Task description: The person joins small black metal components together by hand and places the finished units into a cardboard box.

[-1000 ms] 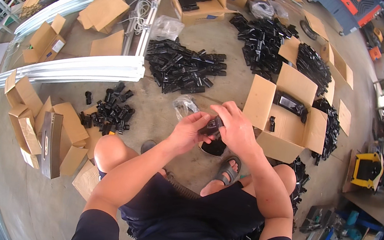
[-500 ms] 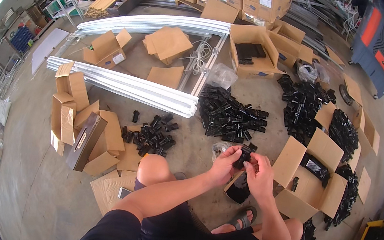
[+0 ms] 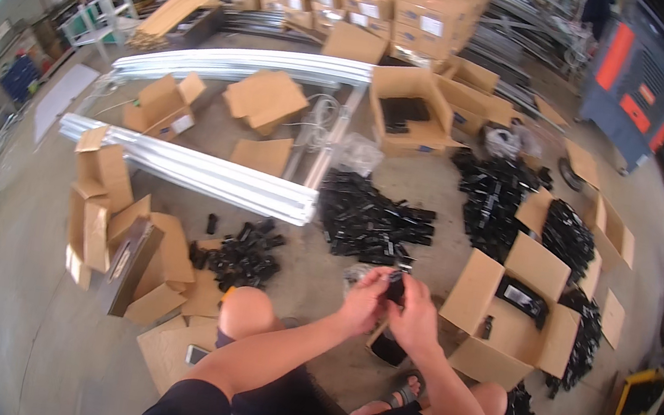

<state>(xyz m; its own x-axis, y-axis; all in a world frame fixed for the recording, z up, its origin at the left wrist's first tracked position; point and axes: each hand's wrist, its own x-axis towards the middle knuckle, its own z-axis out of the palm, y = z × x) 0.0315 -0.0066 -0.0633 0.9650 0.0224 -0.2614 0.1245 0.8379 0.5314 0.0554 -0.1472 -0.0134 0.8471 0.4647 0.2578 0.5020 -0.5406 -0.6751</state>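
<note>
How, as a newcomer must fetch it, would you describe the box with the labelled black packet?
Find the long pale rails, left of centre. Go right and nearer, past the right hand, to the big open cardboard box. Its four flaps spread wide, and unlike its neighbours it holds a black packet with a white label.

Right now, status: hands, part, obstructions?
Left hand, right hand: grip on small black part. Part's detail blurred. Open carton at right, not blocking.

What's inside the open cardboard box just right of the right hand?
The open cardboard box holds a black, pale-labelled package and a small black part. Whatever lies directly under the package is covered.
</note>
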